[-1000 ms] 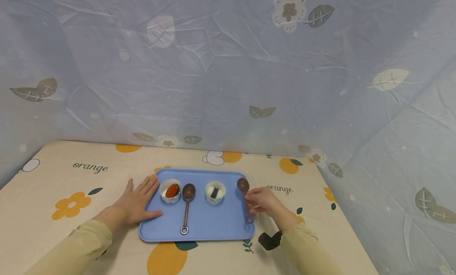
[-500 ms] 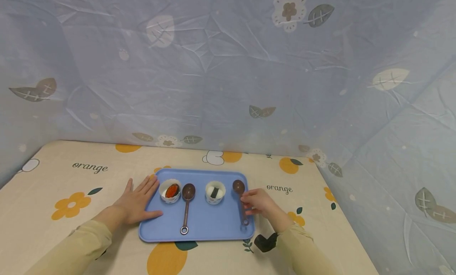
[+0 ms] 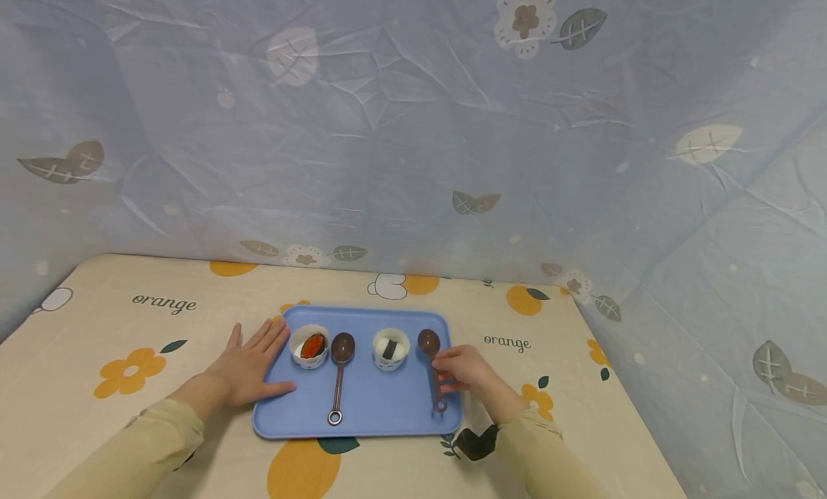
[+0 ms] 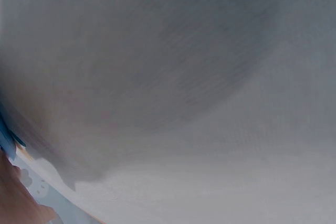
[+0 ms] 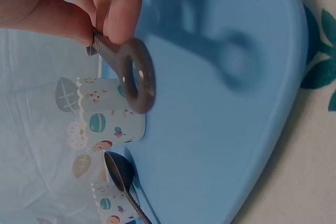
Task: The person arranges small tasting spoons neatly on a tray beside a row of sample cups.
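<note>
In the head view my left hand [image 3: 248,370] lies with fingers spread on the left edge of a blue tray [image 3: 368,420]. My right hand [image 3: 466,370] pinches the handle of a brown spoon [image 3: 429,341] above the tray's right side. The right wrist view shows the spoon's ringed handle end [image 5: 149,80] raised over the tray, its shadow apart from it. A second brown spoon [image 3: 339,384] lies between two paper cups. The left cup [image 3: 304,361] holds an orange-red sushi-like piece [image 3: 313,346]; the right cup [image 3: 388,362] holds a white piece with a black band [image 3: 390,350].
A cream cloth [image 3: 213,291] printed with oranges and flowers covers the table. Behind it and to the right hang pale blue-grey patterned sheets [image 3: 400,147]. The left wrist view is mostly a blurred pale surface [image 4: 210,182].
My right hand has moved left with the spoon, from over the tray's right rim to inside it. My left hand, the cups and the other spoon stay where they were.
</note>
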`<state>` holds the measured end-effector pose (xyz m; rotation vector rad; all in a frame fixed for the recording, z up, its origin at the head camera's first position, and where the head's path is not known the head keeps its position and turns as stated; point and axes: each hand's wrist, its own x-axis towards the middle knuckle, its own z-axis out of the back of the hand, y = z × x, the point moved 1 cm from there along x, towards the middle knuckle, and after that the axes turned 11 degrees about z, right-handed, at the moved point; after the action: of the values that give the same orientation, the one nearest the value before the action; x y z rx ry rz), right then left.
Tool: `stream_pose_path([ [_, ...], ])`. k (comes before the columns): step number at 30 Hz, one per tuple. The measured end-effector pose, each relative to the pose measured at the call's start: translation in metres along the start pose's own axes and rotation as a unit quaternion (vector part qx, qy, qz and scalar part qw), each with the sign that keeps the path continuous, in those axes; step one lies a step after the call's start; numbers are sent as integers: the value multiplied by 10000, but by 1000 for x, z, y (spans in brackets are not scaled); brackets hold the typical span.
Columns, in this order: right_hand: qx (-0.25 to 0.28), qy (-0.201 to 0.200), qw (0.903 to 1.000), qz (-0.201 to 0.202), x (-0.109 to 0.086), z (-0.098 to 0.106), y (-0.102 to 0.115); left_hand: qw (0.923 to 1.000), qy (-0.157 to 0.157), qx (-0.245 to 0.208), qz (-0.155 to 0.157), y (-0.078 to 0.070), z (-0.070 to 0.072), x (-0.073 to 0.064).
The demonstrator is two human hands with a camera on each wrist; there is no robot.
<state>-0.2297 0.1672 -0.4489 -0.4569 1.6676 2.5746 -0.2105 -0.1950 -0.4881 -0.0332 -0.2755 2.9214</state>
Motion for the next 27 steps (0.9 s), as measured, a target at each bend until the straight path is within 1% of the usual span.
stream_pose_path([
  [14, 81, 46, 9999, -39, 2, -7, -2, 10000, -76, -37, -51, -2, 3, -1],
  [22, 99, 58, 9999, -35, 2, -11, -4, 9999, -32, 93, -24, -2, 3, -1],
  [27, 104, 98, 9999, -24, 3, -12, -6, 10000, -20, 13, -34, -2, 3, -1],
])
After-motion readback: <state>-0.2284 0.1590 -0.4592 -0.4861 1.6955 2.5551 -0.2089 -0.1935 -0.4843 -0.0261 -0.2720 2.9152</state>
